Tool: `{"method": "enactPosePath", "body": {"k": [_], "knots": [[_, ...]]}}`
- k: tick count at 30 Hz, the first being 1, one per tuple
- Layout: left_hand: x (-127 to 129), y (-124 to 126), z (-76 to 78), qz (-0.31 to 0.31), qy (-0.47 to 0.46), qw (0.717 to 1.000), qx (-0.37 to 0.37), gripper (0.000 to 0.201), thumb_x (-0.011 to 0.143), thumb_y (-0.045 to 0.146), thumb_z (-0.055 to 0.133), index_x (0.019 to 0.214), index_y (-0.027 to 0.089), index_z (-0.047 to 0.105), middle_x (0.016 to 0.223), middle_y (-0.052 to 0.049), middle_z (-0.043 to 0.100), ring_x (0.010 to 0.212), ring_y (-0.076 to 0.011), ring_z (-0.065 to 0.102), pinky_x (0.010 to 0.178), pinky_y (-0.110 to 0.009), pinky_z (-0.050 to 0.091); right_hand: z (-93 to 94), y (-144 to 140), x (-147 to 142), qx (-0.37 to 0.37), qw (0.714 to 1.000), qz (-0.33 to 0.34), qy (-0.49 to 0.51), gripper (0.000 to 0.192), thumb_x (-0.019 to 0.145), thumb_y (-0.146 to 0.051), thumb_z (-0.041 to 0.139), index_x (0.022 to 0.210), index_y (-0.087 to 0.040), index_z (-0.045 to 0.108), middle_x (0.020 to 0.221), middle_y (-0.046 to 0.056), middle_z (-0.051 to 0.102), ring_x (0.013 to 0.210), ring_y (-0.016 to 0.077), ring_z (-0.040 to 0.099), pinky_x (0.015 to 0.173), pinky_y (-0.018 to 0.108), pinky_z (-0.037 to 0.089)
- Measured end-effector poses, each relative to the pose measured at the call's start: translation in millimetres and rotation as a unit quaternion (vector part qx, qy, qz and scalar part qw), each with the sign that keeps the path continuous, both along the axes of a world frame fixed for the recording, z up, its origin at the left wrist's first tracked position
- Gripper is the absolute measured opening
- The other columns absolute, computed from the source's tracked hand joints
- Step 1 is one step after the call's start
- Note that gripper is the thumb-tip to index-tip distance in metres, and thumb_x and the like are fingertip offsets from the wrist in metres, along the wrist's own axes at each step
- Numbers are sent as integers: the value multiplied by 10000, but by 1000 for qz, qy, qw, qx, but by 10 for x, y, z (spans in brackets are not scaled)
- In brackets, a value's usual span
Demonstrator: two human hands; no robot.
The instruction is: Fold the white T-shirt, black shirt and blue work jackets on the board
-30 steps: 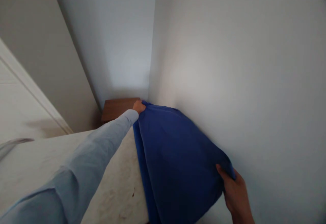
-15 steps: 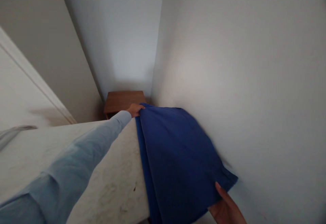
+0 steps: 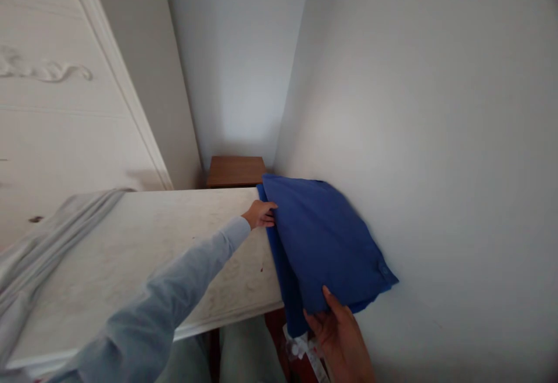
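The bare mattress (image 3: 143,237) lies with its right edge near the wall (image 3: 436,139). The blue sheet (image 3: 322,237) drapes over that edge. The left hand (image 3: 260,214) pinches the sheet near the far right corner; the right hand (image 3: 340,330) holds its near end from below, grip loose. The sheet could slip into the gap beside the wall.

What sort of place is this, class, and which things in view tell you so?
Probably a bedroom: a bare mattress set in a wall corner, a blue sheet held by both hands, and a small wooden nightstand beyond.
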State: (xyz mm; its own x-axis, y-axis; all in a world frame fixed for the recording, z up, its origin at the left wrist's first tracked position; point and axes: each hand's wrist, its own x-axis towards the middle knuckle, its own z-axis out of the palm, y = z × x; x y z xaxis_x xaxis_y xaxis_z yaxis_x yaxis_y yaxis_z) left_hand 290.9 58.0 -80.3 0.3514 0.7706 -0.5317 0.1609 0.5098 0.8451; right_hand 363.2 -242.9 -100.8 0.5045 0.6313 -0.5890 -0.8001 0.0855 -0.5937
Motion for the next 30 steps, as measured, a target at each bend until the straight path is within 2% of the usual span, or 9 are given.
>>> {"method": "enactPosePath", "body": {"k": [4,7,12,16,21,24,27,29,30], "knots": [[-140,-370,-74,-70,-11,997,-21,552,600,420,884,1022,174,626,1015,-170,711,868,-296,721,749,-430,611,-201,-96,-33,-17,1000,9,11,426,469,-169,955,749,-206,636,734,-18,765,583,161,703,520,257,611],[-160,-547,-121,-103,-6,995,-2,536,610,379,881,1030,188,608,955,-121,726,852,-261,722,740,-381,609,-241,-120,-2,7,1000,0,-18,436,499,-201,952,810,-215,647,791,-19,774,615,163,716,551,273,623],[-107,-733,-171,-47,7,997,60,383,709,156,769,1027,192,559,874,-41,722,770,-171,703,678,-273,583,-294,-141,-4,3,999,10,-44,516,401,-211,977,792,-208,641,724,-39,756,580,166,701,536,290,617],[-65,-802,-239,-4,22,994,108,321,761,137,697,1044,182,555,959,-60,709,810,-163,694,606,-219,546,-395,-116,-52,37,995,29,-83,393,541,-261,935,773,-233,619,748,-61,752,636,157,709,613,310,622],[-58,-820,-360,21,58,984,165,498,737,168,723,1192,166,521,964,-75,696,793,-191,683,561,-234,525,-457,-86,-36,20,991,70,-109,408,548,-297,913,839,-236,633,784,-49,753,656,186,709,581,325,608],[-91,-815,-344,-8,79,979,187,711,707,189,750,1343,156,433,960,-86,698,776,-221,691,623,-294,558,-480,-137,-27,17,991,69,-115,386,560,-304,913,784,-222,610,738,-47,735,634,176,691,576,314,600],[-114,-793,-230,-35,151,951,268,862,709,244,755,1454,140,333,1128,-163,675,1000,-307,685,853,-389,554,-496,-188,-19,18,989,80,-125,415,531,-338,928,762,-206,609,749,-29,733,646,175,686,600,319,598],[-108,-765,-142,-37,213,905,366,850,763,281,705,1492,123,298,1317,-228,580,1199,-352,599,1006,-434,475,-471,-229,21,1,984,119,-136,429,542,-413,919,745,-192,613,715,-14,720,639,183,686,590,316,585],[-98,-749,-107,-49,235,875,421,806,801,295,664,1500,123,302,1397,-243,518,1272,-362,545,1058,-452,431,-433,-258,61,-18,975,172,-139,434,580,-480,891,748,-180,627,701,5,717,636,192,689,564,305,569]]}}
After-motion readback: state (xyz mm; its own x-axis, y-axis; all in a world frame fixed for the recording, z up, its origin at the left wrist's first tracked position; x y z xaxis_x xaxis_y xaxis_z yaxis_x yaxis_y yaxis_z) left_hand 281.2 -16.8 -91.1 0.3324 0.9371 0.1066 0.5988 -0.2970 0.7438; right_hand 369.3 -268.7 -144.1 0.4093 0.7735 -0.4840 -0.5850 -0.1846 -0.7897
